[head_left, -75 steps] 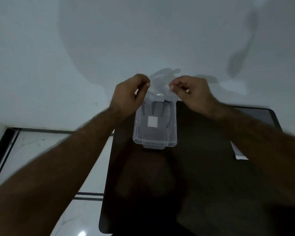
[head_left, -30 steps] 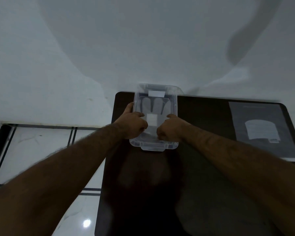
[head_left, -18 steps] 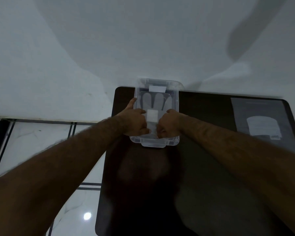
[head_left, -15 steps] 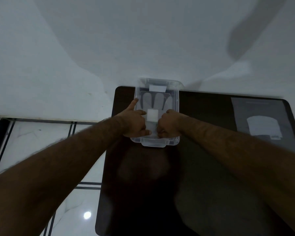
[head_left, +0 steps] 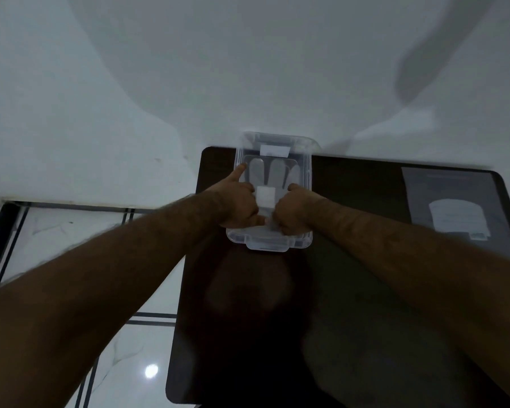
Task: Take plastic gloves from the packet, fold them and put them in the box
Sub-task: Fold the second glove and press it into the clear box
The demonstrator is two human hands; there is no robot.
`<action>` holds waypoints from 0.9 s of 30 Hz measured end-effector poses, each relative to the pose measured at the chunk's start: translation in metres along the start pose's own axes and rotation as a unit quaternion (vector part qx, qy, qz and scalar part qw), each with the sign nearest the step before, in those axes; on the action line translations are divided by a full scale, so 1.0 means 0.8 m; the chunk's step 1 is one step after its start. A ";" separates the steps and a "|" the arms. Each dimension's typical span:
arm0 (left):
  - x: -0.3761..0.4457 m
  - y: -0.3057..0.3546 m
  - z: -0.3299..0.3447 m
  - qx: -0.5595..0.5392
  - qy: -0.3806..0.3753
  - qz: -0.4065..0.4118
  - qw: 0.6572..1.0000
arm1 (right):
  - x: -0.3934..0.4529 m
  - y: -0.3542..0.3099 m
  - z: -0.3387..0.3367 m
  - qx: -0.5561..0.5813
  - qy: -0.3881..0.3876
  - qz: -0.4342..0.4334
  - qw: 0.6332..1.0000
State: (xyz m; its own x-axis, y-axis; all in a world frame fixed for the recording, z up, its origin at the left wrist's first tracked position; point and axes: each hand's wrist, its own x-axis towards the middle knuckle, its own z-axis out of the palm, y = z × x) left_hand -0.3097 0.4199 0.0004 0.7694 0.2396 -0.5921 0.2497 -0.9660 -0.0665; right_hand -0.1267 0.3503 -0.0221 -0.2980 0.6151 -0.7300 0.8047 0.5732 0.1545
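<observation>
A clear plastic box (head_left: pixel 306 178) stands at the far edge of the dark table (head_left: pixel 365 290). Inside it lies a thin see-through plastic glove (head_left: pixel 277 175), its fingers spread toward the far end. My left hand (head_left: pixel 237 201) and my right hand (head_left: pixel 292 213) are both down in the near half of the box, fingers curled, pressing on the glove's cuff end. My left forefinger points out along the box's left wall. A white label shows between my hands. The glove packet (head_left: pixel 454 213) lies flat at the table's right side.
A white wall rises right behind the table. To the left, below the table edge, is a white tiled floor (head_left: pixel 71 245) with dark lines. A shadow of my head falls on the near table top.
The glove, held up in the air between both hands, has gone down into the box. Since half a second ago my hands have hardly moved.
</observation>
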 end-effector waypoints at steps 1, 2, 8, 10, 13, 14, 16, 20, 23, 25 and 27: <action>0.004 -0.003 -0.003 0.010 -0.018 -0.007 1.000 | 0.000 0.000 -0.002 0.003 -0.015 0.006 1.000; 0.007 -0.004 -0.008 0.014 -0.036 -0.018 0.999 | 0.001 0.000 -0.005 0.006 -0.027 0.009 1.000; 0.026 -0.023 -0.038 0.011 -0.049 -0.053 0.997 | 0.008 0.017 -0.018 -0.006 0.060 0.037 0.998; 0.032 -0.031 -0.042 0.024 -0.052 -0.069 0.996 | 0.014 0.031 -0.023 0.001 0.095 0.065 0.993; 0.038 -0.039 -0.041 0.042 -0.078 -0.088 0.992 | 0.029 0.045 -0.028 0.056 0.059 0.103 0.991; 0.037 -0.042 -0.039 0.047 -0.078 -0.088 0.992 | 0.031 0.046 -0.030 0.074 0.043 0.109 0.990; 0.032 -0.045 -0.036 0.051 -0.060 -0.079 0.994 | 0.030 0.045 -0.033 0.087 0.034 0.114 0.989; 0.009 -0.036 -0.027 0.055 0.054 -0.073 0.994 | -0.005 0.037 -0.033 0.049 0.069 0.115 0.990; -0.028 -0.009 -0.021 0.019 0.099 -0.102 0.990 | -0.045 0.019 -0.026 0.066 0.074 0.121 0.988; -0.049 0.008 -0.011 0.000 0.107 -0.112 0.988 | -0.066 0.009 -0.020 0.072 0.091 0.123 0.986; -0.070 0.030 -0.003 -0.038 0.110 -0.116 0.986 | -0.093 -0.007 -0.012 0.079 0.112 0.124 0.983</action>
State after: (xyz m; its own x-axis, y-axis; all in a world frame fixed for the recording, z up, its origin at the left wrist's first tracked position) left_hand -0.3456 0.3833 0.0339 0.7930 0.4773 -0.3785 0.4712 -0.8744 -0.1155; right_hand -0.1140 0.3069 0.0377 -0.1742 0.8386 -0.5161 0.9309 0.3111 0.1913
